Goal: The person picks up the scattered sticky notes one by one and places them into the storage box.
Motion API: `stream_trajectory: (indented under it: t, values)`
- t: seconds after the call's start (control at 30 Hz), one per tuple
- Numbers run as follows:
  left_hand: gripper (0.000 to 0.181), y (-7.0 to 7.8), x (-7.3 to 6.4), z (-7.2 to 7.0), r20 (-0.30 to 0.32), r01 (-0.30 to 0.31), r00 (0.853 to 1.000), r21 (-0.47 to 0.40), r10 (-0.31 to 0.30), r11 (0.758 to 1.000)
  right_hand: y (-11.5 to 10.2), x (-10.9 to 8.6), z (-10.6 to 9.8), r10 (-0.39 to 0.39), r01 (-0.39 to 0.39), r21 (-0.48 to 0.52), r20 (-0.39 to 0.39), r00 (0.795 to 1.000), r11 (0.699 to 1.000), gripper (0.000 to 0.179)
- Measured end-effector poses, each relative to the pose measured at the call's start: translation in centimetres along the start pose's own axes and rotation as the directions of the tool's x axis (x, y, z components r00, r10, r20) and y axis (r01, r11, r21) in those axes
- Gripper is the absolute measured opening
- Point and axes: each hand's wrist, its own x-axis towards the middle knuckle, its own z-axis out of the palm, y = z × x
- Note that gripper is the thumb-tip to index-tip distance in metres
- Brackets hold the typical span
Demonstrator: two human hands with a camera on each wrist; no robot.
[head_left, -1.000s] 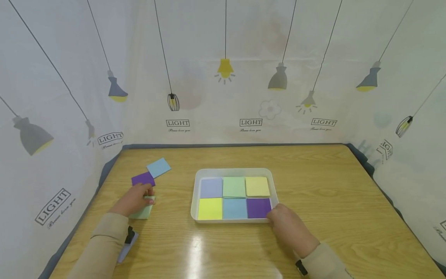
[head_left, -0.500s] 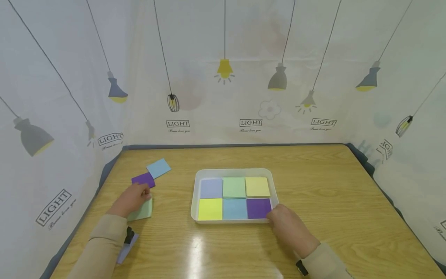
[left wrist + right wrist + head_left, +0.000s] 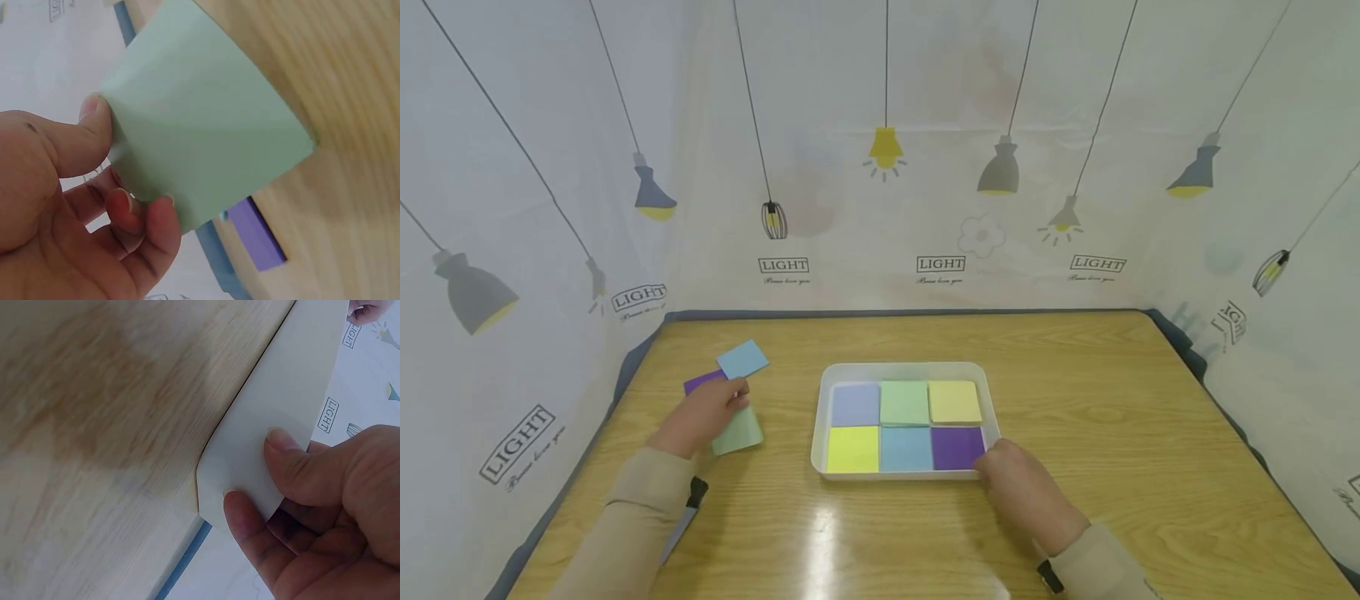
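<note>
My left hand (image 3: 700, 417) pinches a pale green sticky note (image 3: 741, 433) above the table's left side. In the left wrist view the green note (image 3: 200, 112) is slightly curved, between the thumb and curled fingers. My right hand (image 3: 1030, 496) grips the near right corner of a white tray (image 3: 895, 477). The right wrist view shows thumb and fingers on the tray's outer wall (image 3: 275, 400). Inside the tray, sticky notes lie in two rows: lavender (image 3: 855, 405), green (image 3: 904, 402) and pale yellow (image 3: 955, 402) behind; bright yellow (image 3: 852, 448), blue (image 3: 905, 448) and purple (image 3: 957, 447) in front.
Beyond my left hand, a blue note (image 3: 742, 358) and a partly covered purple note (image 3: 702, 382) lie on the wooden table (image 3: 1112, 400). A lavender note (image 3: 677, 533) shows beside my left wrist. Lamp-printed sheeting (image 3: 850, 283) encloses the table's back and sides.
My left hand has shifted right and a little away from me, bringing the green sticky note along. More of the purple note is covered. Right hand and tray stay put.
</note>
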Motion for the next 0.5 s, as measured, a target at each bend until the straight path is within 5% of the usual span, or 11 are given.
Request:
stream_trajectory:
  t: [0.27,0.5]
  values:
    - [0.011,3.1,0.8,-1.2,0.010,-0.006,1.000,0.017,0.005,1.000,0.0,0.0,-0.1,0.009,-0.009,0.011,0.007,1.000,1.000,0.019]
    - [0.007,5.3,1.2,-1.8,-0.048,-0.061,0.997,0.029,0.062,0.998,0.0,0.0,-0.1,0.007,-0.007,0.010,0.000,1.000,1.000,0.017]
